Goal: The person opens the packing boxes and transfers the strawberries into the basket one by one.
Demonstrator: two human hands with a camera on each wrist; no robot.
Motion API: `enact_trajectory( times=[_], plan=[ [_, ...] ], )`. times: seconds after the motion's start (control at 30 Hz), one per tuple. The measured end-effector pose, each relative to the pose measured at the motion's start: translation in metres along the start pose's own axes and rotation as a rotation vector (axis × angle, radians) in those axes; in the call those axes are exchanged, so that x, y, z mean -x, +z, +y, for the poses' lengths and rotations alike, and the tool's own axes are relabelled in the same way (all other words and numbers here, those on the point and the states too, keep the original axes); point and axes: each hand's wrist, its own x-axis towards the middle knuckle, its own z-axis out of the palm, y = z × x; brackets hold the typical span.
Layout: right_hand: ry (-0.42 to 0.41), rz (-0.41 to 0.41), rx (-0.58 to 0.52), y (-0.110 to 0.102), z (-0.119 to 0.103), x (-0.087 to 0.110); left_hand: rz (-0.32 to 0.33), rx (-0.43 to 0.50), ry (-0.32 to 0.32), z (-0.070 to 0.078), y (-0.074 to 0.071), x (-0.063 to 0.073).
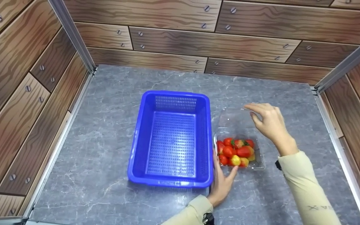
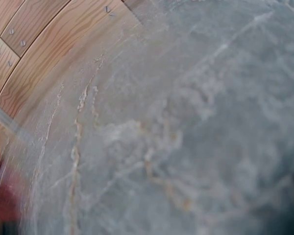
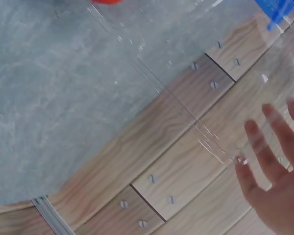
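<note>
We see a clear container (image 1: 258, 163) of red and yellow fruit (image 1: 236, 152) on the grey marbled surface (image 1: 95, 140), just right of a blue basket (image 1: 132, 153). The left hand (image 1: 222, 185) is spread wide, its fingers extended along the container's left side and its thumb at the near edge. The right hand (image 1: 269, 122), its fingers extended, is at the edge of the raised transparent lid (image 1: 232, 120); in the right wrist view we note these fingers apart, one fingertip meeting the lid's corner. We observe wood-patterned walls (image 1: 173, 37) behind.
</note>
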Motion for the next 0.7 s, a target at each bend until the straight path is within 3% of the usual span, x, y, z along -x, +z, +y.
enact_trajectory(
  times=[0.27, 0.53, 0.7],
  plan=[
    [0.127, -0.112, -0.008, 0.020, 0.010, 0.010, 0.000, -0.055, -0.001, 0.001, -0.001, 0.001],
    [0.166, -0.074, 0.037, 0.046, 0.030, 0.006, 0.008, -0.055, 0.007, 0.001, 0.000, 0.002],
    [0.243, -0.160, 0.020, 0.051, 0.038, -0.001, -0.002, -0.071, -0.007, 0.001, -0.001, 0.001]
  ],
)
